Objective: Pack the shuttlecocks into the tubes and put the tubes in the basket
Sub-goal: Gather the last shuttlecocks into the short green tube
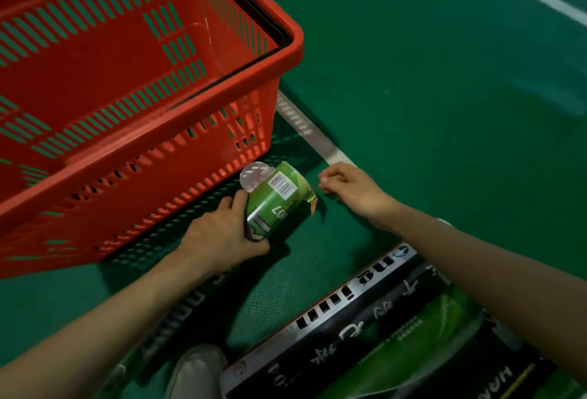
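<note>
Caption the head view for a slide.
Left hand grips a green tube beside the red basket, right hand close by, more tubes in the foreground.

Green court floor (444,96), white line (314,131), red basket (295,49) on it, dark tubes (365,328) lying nearby

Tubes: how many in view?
3 clear: green tube in the left hand by the basket; black lettered tube and green-black tube lying lower right. Lettering under left forearm may be another.
</note>
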